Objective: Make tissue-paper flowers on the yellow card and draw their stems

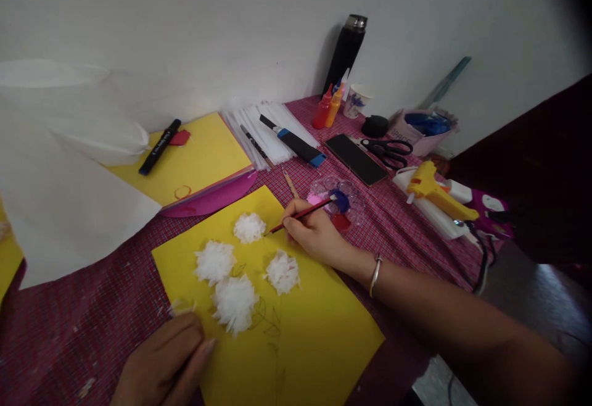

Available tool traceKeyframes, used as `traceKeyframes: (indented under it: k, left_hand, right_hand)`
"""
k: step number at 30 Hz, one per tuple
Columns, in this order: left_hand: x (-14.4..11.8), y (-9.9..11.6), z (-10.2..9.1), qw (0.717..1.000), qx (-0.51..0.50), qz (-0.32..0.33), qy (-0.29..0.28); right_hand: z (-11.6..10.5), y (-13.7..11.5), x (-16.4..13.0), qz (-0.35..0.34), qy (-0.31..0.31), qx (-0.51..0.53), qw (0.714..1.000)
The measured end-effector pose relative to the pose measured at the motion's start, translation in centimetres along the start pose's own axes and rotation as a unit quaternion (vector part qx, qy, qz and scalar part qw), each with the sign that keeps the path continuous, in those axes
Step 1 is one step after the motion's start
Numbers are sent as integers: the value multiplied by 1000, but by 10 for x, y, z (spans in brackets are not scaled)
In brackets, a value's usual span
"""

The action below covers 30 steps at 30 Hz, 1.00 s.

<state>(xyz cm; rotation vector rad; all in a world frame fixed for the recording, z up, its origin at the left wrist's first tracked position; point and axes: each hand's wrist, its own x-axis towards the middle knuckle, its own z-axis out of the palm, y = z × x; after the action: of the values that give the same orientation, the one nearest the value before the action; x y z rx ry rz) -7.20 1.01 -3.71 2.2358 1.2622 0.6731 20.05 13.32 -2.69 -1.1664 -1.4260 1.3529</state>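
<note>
A yellow sheet of paper lies in front of me on a red checked tablecloth, with several white fluffy paper flowers stuck on it and faint pencil stems drawn below them. My right hand grips a thin red paintbrush, whose tip rests in a clear paint palette holding blue, pink and red paint. My left hand lies flat on the lower left corner of the yellow sheet, fingers together, holding nothing.
Behind lie a yellow and pink paper stack with a black marker, white strips, a cutter, paint bottles, a black flask, scissors, a yellow glue gun, and a large white sheet.
</note>
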Motion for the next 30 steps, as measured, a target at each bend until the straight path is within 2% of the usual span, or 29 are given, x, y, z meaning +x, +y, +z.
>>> traceKeyframes:
  k: [6, 10, 20, 26, 30]
  left_hand:
    - [2, 1, -1, 1000, 10, 8, 20]
    - [2, 1, -1, 1000, 9, 7, 11]
    - [-1, -1, 1, 1000, 3, 4, 2]
    - [0, 1, 0, 1000, 14, 11, 1]
    - [-1, -1, 1, 1000, 3, 12, -15]
  right_hand:
    - [-1, 5, 1, -10, 34, 10, 999]
    - [-2, 4, 0, -4, 48, 14, 999]
    - [-1, 0, -4, 1, 4, 24, 1000]
    - [-2, 1, -2, -25, 42, 10, 999]
    - [-2, 2, -3, -23, 34, 13, 999]
